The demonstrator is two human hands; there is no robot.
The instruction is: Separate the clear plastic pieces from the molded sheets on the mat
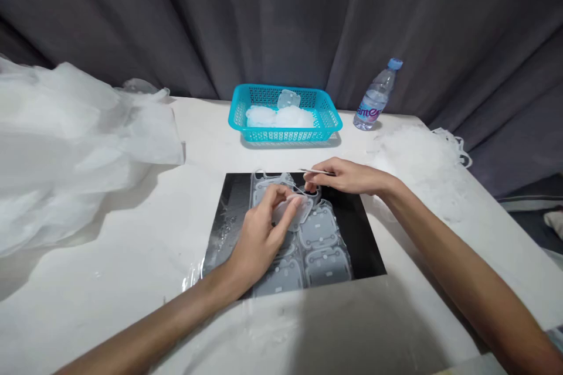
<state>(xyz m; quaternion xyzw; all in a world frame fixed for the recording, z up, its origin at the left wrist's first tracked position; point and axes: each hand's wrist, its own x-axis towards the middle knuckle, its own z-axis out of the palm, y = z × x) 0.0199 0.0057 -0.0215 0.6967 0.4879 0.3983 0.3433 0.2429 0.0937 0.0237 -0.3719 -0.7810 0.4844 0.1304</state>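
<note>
My left hand (pixel 268 225) pinches a small translucent plastic piece (pixel 303 211) with rounded corners between thumb and fingers, above a black mat (pixel 367 246). In my closed right hand (pixel 338 176) lies a slim, pale pointed tool (pixel 314 171), its tip toward the left; its exact kind is too small to tell. A thin clear strip curves between the two hands, near the right fingertips. Under my hands, a sheet of joined translucent plastic pieces (pixel 323 228) covers part of the mat. The left hand hides some of it.
Beyond the mat stands a turquoise basket (pixel 285 136) holding white translucent pieces. To its right is a water bottle (pixel 373 99). A pile of clear plastic scraps (pixel 417 170) lies at the right, and a large heap of white plastic sheets (pixel 79 152) at the left. A dark curtain (pixel 281 17) hangs behind.
</note>
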